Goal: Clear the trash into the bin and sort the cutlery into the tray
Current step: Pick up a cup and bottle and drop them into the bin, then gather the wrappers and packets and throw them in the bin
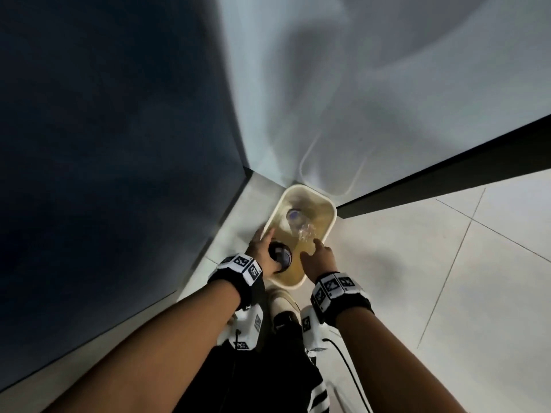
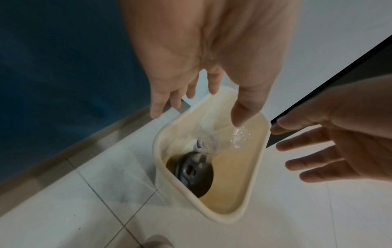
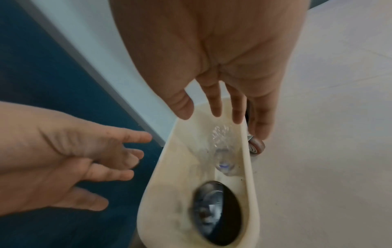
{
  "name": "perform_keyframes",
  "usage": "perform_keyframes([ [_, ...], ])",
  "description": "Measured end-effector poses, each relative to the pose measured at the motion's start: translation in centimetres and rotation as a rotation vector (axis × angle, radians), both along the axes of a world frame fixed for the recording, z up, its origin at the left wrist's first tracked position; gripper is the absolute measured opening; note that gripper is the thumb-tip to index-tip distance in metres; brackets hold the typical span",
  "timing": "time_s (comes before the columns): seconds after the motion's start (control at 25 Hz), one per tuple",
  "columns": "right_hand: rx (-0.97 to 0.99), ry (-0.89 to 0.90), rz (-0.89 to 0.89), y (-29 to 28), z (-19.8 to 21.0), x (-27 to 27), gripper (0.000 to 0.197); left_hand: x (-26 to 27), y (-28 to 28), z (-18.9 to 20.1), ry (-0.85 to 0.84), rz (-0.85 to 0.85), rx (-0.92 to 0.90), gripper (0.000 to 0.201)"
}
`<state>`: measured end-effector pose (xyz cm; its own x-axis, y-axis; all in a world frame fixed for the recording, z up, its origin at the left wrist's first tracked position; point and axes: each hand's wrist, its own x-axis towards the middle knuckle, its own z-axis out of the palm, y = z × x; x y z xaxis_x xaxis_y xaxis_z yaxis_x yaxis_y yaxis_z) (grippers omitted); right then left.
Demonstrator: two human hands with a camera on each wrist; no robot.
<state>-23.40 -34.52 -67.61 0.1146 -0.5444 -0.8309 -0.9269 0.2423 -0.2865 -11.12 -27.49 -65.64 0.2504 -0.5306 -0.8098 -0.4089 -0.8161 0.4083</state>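
Observation:
A cream plastic bin (image 1: 331, 222) stands on the tiled floor in a corner. Inside it lies a clear crumpled plastic bottle (image 1: 298, 222) with a blue label. A dark drink can (image 1: 280, 255) is blurred in the bin's near end, free of both hands. My left hand (image 1: 262, 248) hovers over the bin's left rim, fingers spread and empty. My right hand (image 1: 319, 257) hangs over the near right rim, fingers straight and empty. The left wrist view shows the bin (image 2: 259, 161), can (image 2: 192, 171) and bottle (image 2: 203, 144) below the left hand (image 2: 197, 100).
A dark blue panel (image 1: 119, 144) rises on the left and a white unit with a black base (image 1: 447, 174) on the right. A castor wheel (image 3: 256, 146) sits beside the bin's far side. My shoe (image 1: 281, 302) is just short of the bin. Pale floor tiles (image 1: 447, 278) stretch right.

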Motion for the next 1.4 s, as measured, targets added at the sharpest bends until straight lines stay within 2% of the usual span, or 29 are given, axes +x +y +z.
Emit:
perform_keyframes([
  [0.12,-0.077,-0.04,0.014,0.4,4.2,-1.1,0.045,0.2,0.7,3.8,-0.014,0.104,-0.05,0.06],
  [0.24,-0.117,-0.111,0.035,1.3,11.2,-1.2,0.037,0.0,0.7,11.3,-0.016,0.187,-0.125,0.043],
  [0.4,-0.21,-0.236,0.063,1.2,22.9,0.0,0.032,0.1,0.6,23.3,-0.006,0.248,-0.234,0.036],
  [0.64,-0.381,-0.458,0.273,0.7,41.5,2.8,0.03,1.3,2.3,42.7,-0.045,0.394,-0.407,0.03],
  [0.76,-0.416,-0.575,0.353,0.2,48.3,4.4,0.03,2.6,4.3,50.2,-0.043,0.424,-0.475,0.031],
  [0.88,-0.483,-0.713,0.437,0.3,54.1,6.6,0.027,4.2,7.5,56.1,-0.176,0.455,-0.53,0.033],
  [1.0,-0.541,-0.822,0.538,0.5,57.9,9.7,0.025,6.4,10.7,60.5,-0.378,0.599,-0.61,0.03],
  [1.16,-0.611,-0.837,0.694,0.3,59.8,15.3,0.027,11.1,13.3,62.9,-0.641,0.698,-0.615,0.037],
  [1.28,-0.701,-0.831,0.759,0.2,61.2,20.4,0.031,14.9,14.3,63.0,-0.786,0.616,-0.522,0.044],
  [1.4,-0.797,-0.778,0.839,-0.1,61.6,24.4,0.034,16.1,14.1,62.0,-0.813,0.384,-0.305,0.072],
])
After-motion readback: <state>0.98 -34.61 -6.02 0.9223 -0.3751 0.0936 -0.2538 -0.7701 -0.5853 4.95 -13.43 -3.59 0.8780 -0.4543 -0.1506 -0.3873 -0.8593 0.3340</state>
